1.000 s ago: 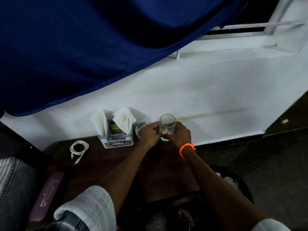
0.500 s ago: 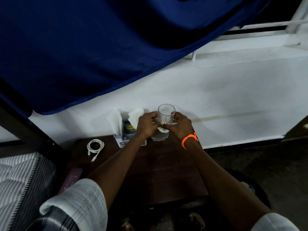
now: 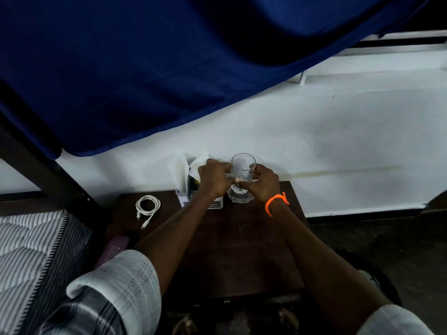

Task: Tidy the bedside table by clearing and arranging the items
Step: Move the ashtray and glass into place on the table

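Both hands, left and right, grip a clear glass stacked in another at the counter rear, apparently to nest them compactly beside the tissue holder.

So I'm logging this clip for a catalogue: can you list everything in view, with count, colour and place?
glass: 1, clear, upright at the table's back edge, stacked on another glass
lower glass: 1, clear, under the first
tissue holder: 1, white, left of the glasses by the wall
cable: 1, white, coiled on the table's left part
flat case: 1, purple, at the table's left front edge
table: 1, dark brown, against the wall
curtain: 1, blue, hanging above
mattress: 1, striped grey and white, far left
wristband: 1, orange, right wrist
left hand: 1, fingers curled at the glasses
right hand: 1, fingers round the glasses
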Demonstrator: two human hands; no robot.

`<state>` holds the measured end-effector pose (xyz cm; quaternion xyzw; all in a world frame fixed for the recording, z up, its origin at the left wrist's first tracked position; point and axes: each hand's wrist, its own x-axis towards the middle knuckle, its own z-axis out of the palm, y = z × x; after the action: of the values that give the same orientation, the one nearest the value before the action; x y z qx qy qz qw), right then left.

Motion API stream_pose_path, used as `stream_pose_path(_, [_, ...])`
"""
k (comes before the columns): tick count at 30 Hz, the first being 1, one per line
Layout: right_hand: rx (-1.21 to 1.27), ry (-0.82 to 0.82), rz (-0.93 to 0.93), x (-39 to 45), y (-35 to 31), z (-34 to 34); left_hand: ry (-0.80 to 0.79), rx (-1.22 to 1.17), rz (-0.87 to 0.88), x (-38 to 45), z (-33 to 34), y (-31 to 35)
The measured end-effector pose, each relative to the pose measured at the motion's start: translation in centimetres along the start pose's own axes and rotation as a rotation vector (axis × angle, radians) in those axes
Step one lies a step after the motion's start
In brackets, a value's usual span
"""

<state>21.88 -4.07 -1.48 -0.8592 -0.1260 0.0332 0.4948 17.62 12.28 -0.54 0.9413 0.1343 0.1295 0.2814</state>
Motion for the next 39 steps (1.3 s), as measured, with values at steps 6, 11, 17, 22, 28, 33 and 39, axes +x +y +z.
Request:
stream_pose_path(6, [-0.007, -0.017, 0.010, -0.1, 0.6, 0.2, -0.022, 0.026, -0.068, 0.1, 1.3, -0.3])
stream_pose_path(11, [-0.042, -0.042, 0.012, -0.2, 0.9, 0.1, -0.016, 0.091, -0.048, -0.3, 1.8, -0.6])
stream_pose_path(17, [-0.066, -0.041, 0.015, -0.3, 1.1, 0.3, 0.009, 0.095, -0.024, -0.8, 1.9, -0.6])
stream_pose_path(22, [-0.059, -0.048, 0.028, -0.2, 1.2, 0.6, 0.033, 0.076, -0.008, -1.2, 1.9, -1.0])
stream_pose_path(28, [-0.068, -0.046, 0.026, -0.3, 1.3, 0.6, 0.025, 0.081, -0.014, -1.4, 1.8, -0.8])
stream_pose_path(33, [-0.060, -0.056, 0.035, -0.5, 1.3, 0.6, 0.030, 0.068, 0.007, -1.6, 2.0, -0.9])
stream_pose_path(39, [-0.038, -0.041, 0.008, -0.7, 1.6, 0.4, 0.116, 0.070, 0.105, -2.2, 1.2, -1.9])
